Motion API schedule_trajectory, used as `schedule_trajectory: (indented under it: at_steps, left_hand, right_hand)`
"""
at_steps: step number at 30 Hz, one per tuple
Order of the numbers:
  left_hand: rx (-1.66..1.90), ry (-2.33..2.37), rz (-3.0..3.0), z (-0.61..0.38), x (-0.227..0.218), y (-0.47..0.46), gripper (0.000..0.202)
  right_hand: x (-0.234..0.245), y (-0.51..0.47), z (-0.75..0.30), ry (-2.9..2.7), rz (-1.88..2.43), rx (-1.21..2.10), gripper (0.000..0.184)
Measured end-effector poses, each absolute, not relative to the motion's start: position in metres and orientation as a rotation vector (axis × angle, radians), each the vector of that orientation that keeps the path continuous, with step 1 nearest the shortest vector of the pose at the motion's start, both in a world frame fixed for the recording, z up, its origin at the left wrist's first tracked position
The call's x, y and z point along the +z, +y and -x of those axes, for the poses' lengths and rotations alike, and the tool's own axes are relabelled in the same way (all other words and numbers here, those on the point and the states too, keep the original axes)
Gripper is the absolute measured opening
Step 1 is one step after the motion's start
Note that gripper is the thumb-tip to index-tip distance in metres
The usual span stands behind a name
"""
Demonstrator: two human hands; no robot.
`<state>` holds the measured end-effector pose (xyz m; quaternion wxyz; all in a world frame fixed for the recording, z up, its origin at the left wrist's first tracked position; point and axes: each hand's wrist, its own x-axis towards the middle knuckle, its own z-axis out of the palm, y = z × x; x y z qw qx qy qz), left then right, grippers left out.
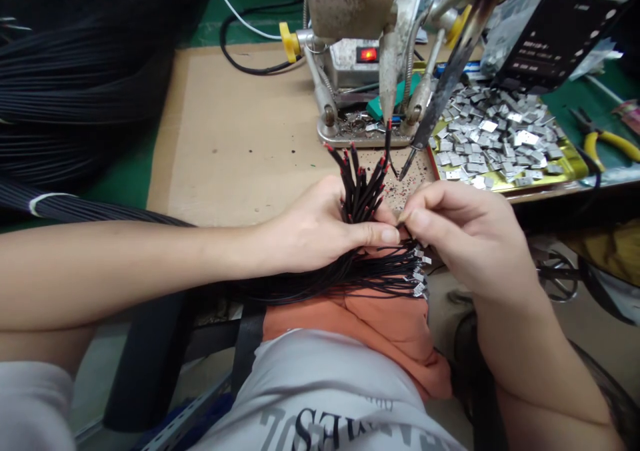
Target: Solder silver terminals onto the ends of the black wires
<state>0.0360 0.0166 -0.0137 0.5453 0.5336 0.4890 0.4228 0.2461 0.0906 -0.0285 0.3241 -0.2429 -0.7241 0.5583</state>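
Note:
My left hand [325,227] is wrapped round a bundle of black cables [361,187], whose ends stand up with red inner wires showing. My right hand [450,227] is closed in a pinch just right of the bundle, by my left thumb tip. What lies between its fingertips is too small to make out. Just above the hands, a soldering iron [415,151] points down at the cable ends. More black wires [380,271] with small silver connectors [420,274] on their ends lie across my lap, below my hands.
Many silver connectors [495,137] fill a yellow tray [570,164] at the right. A metal stand with a lit red switch [369,54] is at the back. Yellow-handled pliers [605,141] lie far right, near a phone [545,37]. Black cable coils [75,97] are heaped left. Brown cardboard [225,137] covers the bench.

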Motion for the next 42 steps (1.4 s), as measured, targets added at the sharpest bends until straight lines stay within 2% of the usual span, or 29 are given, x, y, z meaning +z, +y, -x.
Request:
schedule_trajectory:
  at_steps: [2, 5, 7, 11, 14, 21, 29, 34, 38, 42]
  left_hand:
    - [0.987, 1.168, -1.217, -0.036, -0.013, 0.017, 0.018]
    - [0.976, 1.217, -1.119, -0.038, -0.011, 0.018, 0.011]
    - [0.973, 1.241, -1.066, -0.038, -0.01, 0.019, 0.007]
    - [0.957, 1.283, -1.044, -0.038, -0.008, 0.02, 0.008]
    - [0.965, 1.297, -1.048, -0.038, -0.007, 0.02, 0.007]
    - [0.977, 1.337, -1.06, -0.038, -0.006, 0.02, 0.007]
    - [0.972, 1.317, -1.025, -0.038, -0.01, 0.021, 0.008]
    - [0.964, 1.333, -1.025, -0.039, -0.01, 0.02, 0.009]
    - [0.962, 1.375, -0.989, -0.04, -0.006, 0.021, 0.007]
    - [0.972, 1.372, -0.903, -0.041, -0.007, 0.024, 0.011]
  right_hand:
    - [-0.029, 0.104, -0.253, -1.954, 0.721, 1.25, 0.019]
    - [-0.033, 0.134, -0.266, -1.97, 0.925, 0.562, 0.011]
    - [-0.038, 0.156, -0.272, -2.042, 0.986, 0.224, 0.017]
    - [-0.05, 0.184, -0.274, -2.321, 0.969, -0.078, 0.027]
    - [-0.053, 0.187, -0.273, -2.459, 0.962, -0.08, 0.027]
    - [-0.048, 0.18, -0.275, -2.407, 0.977, -0.025, 0.01]
    - [-0.051, 0.186, -0.277, -2.526, 0.906, -0.077, 0.033]
    - [-0.052, 0.187, -0.276, -2.511, 0.951, -0.016, 0.021]
    - [-0.053, 0.18, -0.273, -2.309, 0.922, 0.017, 0.016]
    - [-0.05, 0.166, -0.267, -1.893, 0.887, 0.3, 0.026]
